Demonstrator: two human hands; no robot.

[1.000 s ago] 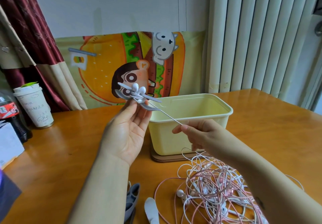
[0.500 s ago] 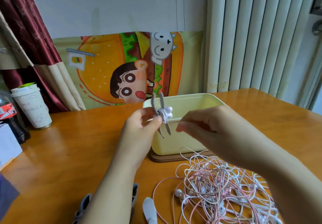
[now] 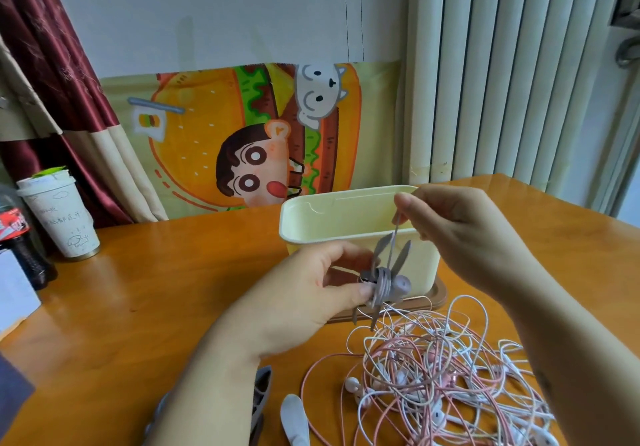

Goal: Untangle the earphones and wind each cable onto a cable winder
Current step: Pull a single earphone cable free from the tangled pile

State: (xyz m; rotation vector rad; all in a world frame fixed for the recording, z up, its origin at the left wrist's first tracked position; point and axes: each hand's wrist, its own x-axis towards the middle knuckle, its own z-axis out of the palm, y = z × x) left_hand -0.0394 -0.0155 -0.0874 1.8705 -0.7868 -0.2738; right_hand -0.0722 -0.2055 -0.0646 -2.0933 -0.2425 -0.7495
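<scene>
My left hand (image 3: 311, 293) pinches a grey cable winder (image 3: 384, 281) in front of the yellow box, with a white earphone cable (image 3: 393, 241) wound around its middle and an earbud (image 3: 401, 286) sticking out on the right. My right hand (image 3: 460, 234) pinches the free end of that cable just above the winder, holding it taut. A tangle of pink and white earphones (image 3: 443, 376) lies on the table below my right forearm. Spare winders, one grey (image 3: 261, 393) and one white (image 3: 294, 421), lie near the front edge.
A pale yellow box (image 3: 311, 217) stands on a brown lid (image 3: 438, 298) at the middle of the wooden table (image 3: 156, 289). A paper cup (image 3: 62, 217) and a cola bottle (image 3: 20, 237) stand at the far left. A cartoon cloth and curtains back the table.
Both hands have come down and toward me from above the box. The winder turned upright, and my right hand rose from beside it to above it, drawing the cable end up.
</scene>
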